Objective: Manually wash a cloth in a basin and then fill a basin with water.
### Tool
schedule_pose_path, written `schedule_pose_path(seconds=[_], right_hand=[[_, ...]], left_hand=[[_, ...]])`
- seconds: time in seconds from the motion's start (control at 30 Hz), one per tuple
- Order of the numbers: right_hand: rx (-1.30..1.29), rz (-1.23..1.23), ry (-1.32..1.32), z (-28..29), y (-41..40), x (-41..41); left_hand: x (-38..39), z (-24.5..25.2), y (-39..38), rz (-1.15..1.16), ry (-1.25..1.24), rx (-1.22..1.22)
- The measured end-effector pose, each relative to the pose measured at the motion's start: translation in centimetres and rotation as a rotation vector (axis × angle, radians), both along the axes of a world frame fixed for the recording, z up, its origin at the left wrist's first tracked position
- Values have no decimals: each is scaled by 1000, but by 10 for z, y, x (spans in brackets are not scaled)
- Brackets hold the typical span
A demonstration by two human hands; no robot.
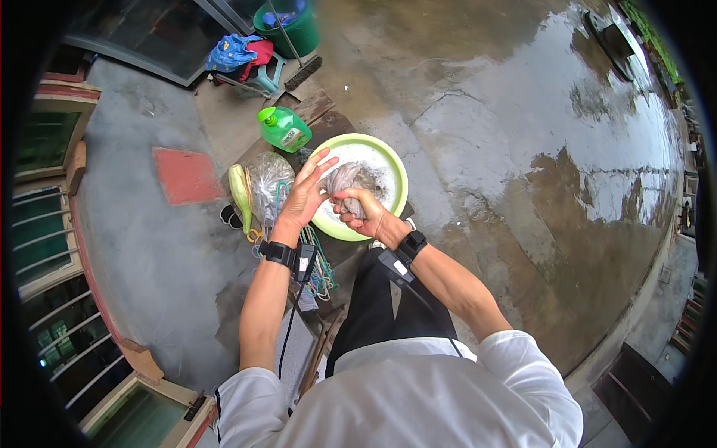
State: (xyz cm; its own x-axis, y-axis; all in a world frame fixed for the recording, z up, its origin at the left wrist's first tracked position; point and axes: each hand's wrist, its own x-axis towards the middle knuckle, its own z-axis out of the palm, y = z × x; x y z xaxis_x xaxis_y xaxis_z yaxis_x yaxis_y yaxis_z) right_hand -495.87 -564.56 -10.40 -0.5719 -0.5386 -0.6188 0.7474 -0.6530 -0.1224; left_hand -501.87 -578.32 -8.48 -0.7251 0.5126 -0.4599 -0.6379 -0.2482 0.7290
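Note:
A pale green plastic basin [401, 185] holds sudsy, greyish water. Over it, my right hand [358, 211] is closed around a wet, bunched grey cloth [343, 178]. My left hand [305, 190] is at the basin's left rim with its fingers spread and raised; the thumb is close beside the cloth, and whether it touches I cannot tell. Behind the basin on the left stands a green pump bottle [285, 130] bearing writing. What the cloth is cannot be made out.
Left of the basin lie a clear plastic bag [269, 178], a long pale green gourd [241, 196] and several wire hangers [322, 277]. Farther back are a broom [303, 73], a stool with clothes [232, 53] and a dark green bucket [305, 33]. Wet concrete [476, 134] spreads to the right.

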Motion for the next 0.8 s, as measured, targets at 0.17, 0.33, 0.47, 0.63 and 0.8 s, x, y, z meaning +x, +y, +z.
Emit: schedule_pose_path(seconds=[0.17, 0.33, 0.47, 0.63, 0.8], right_hand=[[-873, -181, -235, 26, -14, 11], [-758, -107, -159, 44, -11, 11], [-314, 2, -92, 39, -9, 5], [172, 123, 71, 23, -21, -6], [669, 190, 211, -8, -34, -9]], left_hand=[[0, 12, 11, -6, 66, 435], [-19, 22, 9, -226, 101, 302], [-20, 30, 23, -285, 240, -24], [-28, -3, 21, -380, 471, -358], [-25, -39, 25, -355, 691, -680]])
